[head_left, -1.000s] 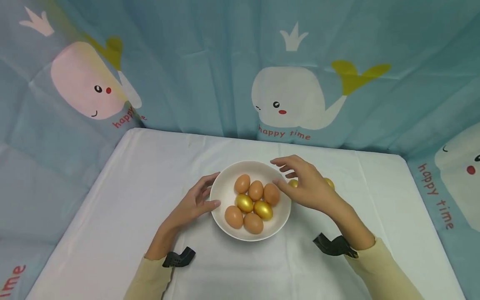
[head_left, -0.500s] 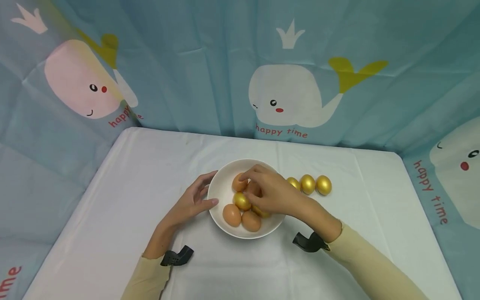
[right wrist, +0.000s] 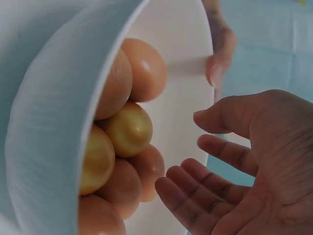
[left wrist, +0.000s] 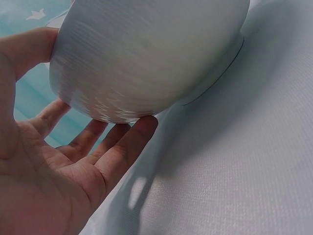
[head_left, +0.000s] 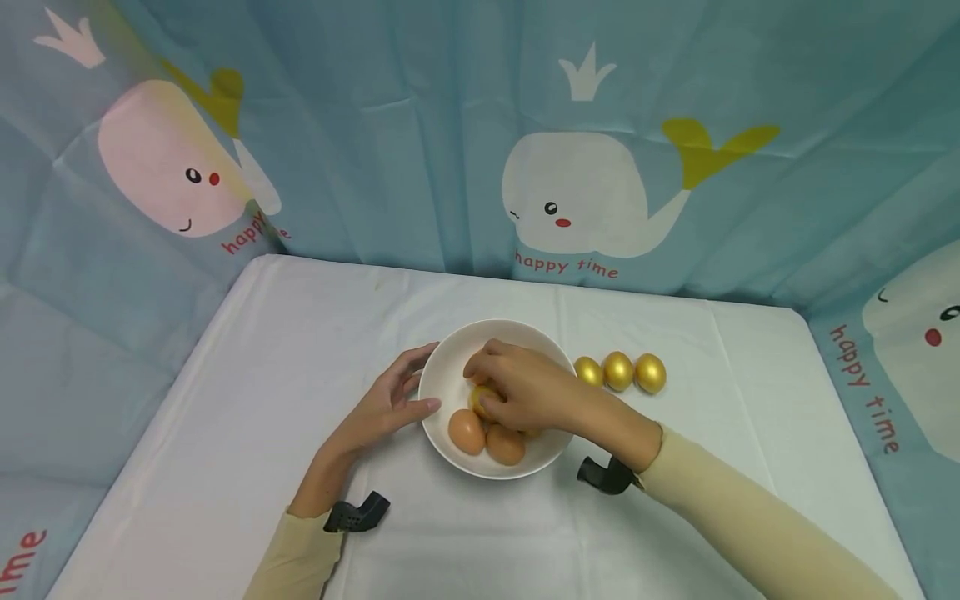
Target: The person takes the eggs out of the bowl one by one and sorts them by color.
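Note:
A white bowl (head_left: 448, 382) holds several brown eggs (head_left: 467, 431) and two golden eggs (right wrist: 129, 129). My left hand (head_left: 384, 408) holds the bowl's left side; in the left wrist view its thumb is at the rim and its fingers touch the outer wall (left wrist: 146, 58). Over the eggs, inside the bowl, hovers my right hand (head_left: 528, 385). Seen from the right wrist, its thumb and fingers are spread and stand apart from the eggs. From the head, this hand hides most of the back eggs; one golden egg (head_left: 480, 400) shows between thumb and fingers.
Three golden eggs (head_left: 618, 371) lie in a row on the white tablecloth (head_left: 337, 317), right of the bowl. A blue curtain (head_left: 435, 167) with printed whales hangs behind the table. Each wrist carries a black camera mount (head_left: 357, 512).
My right hand has moved left from beside the bowl to over the eggs, lowering in among them. The golden eggs on the table have come into sight. My left hand stays at the bowl.

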Demonstrator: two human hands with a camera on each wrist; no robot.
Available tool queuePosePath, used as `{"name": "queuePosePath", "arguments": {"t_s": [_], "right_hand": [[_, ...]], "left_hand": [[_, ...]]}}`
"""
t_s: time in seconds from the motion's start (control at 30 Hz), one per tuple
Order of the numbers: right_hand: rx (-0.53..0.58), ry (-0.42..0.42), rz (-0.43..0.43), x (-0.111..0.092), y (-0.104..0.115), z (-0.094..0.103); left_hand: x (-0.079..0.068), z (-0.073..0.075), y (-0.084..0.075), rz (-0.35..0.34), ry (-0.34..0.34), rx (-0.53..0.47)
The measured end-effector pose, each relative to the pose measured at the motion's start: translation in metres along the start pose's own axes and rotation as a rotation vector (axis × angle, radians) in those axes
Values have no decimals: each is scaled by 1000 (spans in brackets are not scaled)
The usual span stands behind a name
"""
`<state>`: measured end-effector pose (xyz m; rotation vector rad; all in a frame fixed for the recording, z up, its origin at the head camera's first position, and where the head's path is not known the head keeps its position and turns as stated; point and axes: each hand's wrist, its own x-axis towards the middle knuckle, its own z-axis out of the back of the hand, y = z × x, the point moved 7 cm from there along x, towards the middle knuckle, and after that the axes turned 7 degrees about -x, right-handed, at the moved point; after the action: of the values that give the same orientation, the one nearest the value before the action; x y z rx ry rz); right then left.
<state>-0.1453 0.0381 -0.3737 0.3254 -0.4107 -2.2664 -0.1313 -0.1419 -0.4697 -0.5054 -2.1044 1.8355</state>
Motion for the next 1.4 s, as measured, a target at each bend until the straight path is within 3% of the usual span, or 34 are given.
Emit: {"name": "queuePosePath", "arguments": {"t_s": [0.3,0.6,1.03,1.4], "right_hand": [[-55,134,-62,8,2,-10],[-118,181,-156,13,5,-21],[-152,208,-82,16,14,-31],[-129,241,-117,13,8,-36]], "left_hand": [[0,0,1,-1,-2,1],[0,1,-1,-7,3,5],[3,1,-2,-29,15,-18],[0,1,4,-22,17,-12]]}}
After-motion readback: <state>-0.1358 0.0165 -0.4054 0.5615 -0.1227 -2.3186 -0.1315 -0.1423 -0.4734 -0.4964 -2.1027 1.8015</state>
